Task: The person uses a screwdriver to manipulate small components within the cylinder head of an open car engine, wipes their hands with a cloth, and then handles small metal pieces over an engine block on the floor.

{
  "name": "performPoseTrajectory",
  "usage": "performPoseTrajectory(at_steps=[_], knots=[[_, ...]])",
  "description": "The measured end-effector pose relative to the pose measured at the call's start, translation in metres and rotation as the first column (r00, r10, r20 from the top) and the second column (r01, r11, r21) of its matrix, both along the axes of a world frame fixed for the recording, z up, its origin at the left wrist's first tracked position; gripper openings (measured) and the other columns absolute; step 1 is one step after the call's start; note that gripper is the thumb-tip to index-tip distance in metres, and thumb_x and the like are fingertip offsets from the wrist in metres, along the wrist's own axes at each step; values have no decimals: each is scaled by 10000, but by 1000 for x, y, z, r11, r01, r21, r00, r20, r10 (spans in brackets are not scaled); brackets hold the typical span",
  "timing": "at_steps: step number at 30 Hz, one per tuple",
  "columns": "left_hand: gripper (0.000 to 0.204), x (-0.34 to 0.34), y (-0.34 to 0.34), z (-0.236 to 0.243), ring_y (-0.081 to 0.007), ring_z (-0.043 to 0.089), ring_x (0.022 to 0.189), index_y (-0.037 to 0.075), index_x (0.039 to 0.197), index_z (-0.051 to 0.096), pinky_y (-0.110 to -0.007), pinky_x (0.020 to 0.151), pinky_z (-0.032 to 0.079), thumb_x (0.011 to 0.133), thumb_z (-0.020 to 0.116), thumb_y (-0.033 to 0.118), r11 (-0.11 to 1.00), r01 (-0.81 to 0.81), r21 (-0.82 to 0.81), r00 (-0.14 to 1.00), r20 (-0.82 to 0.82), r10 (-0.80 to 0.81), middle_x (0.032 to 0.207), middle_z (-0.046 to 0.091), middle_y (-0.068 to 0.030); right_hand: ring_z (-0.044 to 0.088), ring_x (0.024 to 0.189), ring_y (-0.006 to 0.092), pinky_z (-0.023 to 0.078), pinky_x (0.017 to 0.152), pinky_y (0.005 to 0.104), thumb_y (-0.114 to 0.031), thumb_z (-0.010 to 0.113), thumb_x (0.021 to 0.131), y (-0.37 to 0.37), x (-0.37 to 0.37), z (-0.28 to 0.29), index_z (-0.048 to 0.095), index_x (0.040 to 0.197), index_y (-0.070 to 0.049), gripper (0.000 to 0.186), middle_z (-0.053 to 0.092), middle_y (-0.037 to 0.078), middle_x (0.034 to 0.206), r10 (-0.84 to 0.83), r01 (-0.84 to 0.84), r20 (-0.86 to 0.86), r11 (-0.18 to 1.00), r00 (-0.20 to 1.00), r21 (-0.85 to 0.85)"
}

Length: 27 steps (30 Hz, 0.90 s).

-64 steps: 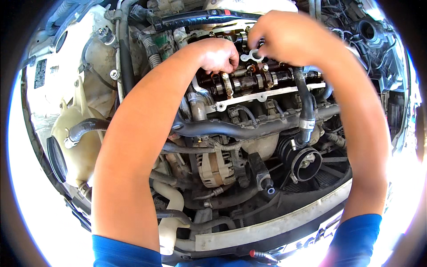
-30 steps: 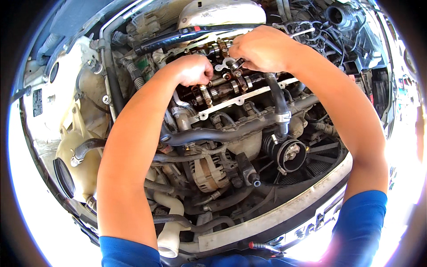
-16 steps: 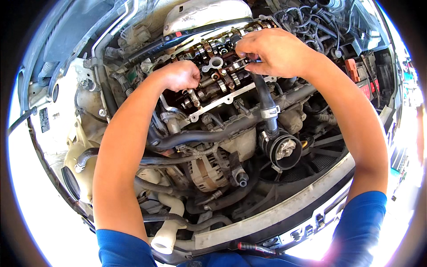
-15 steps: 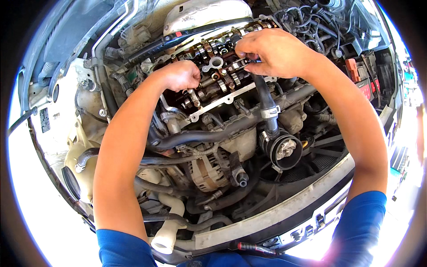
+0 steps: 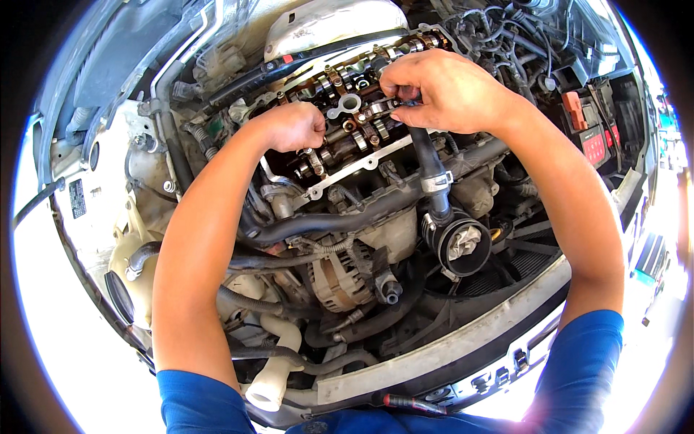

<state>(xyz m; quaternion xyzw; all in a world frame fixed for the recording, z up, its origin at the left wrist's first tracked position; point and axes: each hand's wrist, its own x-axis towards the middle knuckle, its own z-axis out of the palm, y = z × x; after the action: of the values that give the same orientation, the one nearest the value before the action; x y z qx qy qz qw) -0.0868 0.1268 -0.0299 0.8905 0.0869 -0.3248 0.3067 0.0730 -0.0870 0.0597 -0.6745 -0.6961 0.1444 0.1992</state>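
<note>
The open top of an engine's cylinder head [image 5: 369,158] lies before me, its camshafts and shiny lobes [image 5: 382,131] bare. My left hand [image 5: 298,124] is closed over the left part of the camshaft area, fingertips curled under and whatever they pinch hidden. Over the right part, my right hand [image 5: 442,90] is closed, thumb and fingers curled toward each other near a dark piece at the camshafts; what it grips I cannot make out. Between the hands a round metal ring [image 5: 350,103] with a bolt ear shows in the middle of the head.
A black hose [image 5: 428,155] runs down to a round opening stuffed with crumpled paper [image 5: 464,242]. Nearer sit an alternator [image 5: 338,281] and a pale plastic pipe [image 5: 269,387]. A red-handled tool [image 5: 413,403] lies on the front edge. The battery [image 5: 596,145] stands at right.
Both hands stay at nearly the same places over the camshafts. The right hand has shifted very slightly left, and the view has moved a little.
</note>
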Motion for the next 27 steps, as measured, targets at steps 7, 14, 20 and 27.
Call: performPoseTrajectory(at_steps=[7, 14, 20, 27], knots=[[190, 0, -1, -2, -185, 557, 617, -9, 831, 655, -349, 617, 457, 740, 621, 155, 998, -56, 4, 998, -35, 56, 654, 606, -107, 542, 661, 287, 467, 626, 367, -81, 734, 709, -6, 7, -1, 554, 859, 5, 250, 556, 129, 757, -6, 9, -88, 999, 996, 36], [164, 9, -11, 11, -176, 565, 614, 5, 820, 667, -336, 614, 459, 721, 652, 135, 997, 15, 78, 996, -87, -8, 651, 608, -79, 552, 691, 270, 475, 645, 360, -116, 729, 716, -12, 10, 1, 575, 869, -2, 244, 577, 121, 768, -41, 51, -123, 995, 992, 80], [137, 10, 0, 0, -133, 539, 614, 6, 800, 660, -307, 597, 441, 737, 672, 127, 998, 50, 22, 998, -45, -49, 651, 607, -47, 645, 780, 325, 508, 704, 396, -176, 714, 715, -13, 8, 6, 617, 872, -28, 236, 655, 140, 808, -75, 82, -145, 996, 987, 46], [203, 6, 15, -16, -149, 559, 661, 10, 843, 692, -320, 641, 447, 740, 694, 184, 987, -98, -131, 992, -91, 86, 691, 630, -55, 591, 696, 275, 476, 635, 372, -146, 720, 710, -13, 13, 9, 595, 862, -10, 239, 603, 123, 745, -61, 76, -151, 993, 987, 95]])
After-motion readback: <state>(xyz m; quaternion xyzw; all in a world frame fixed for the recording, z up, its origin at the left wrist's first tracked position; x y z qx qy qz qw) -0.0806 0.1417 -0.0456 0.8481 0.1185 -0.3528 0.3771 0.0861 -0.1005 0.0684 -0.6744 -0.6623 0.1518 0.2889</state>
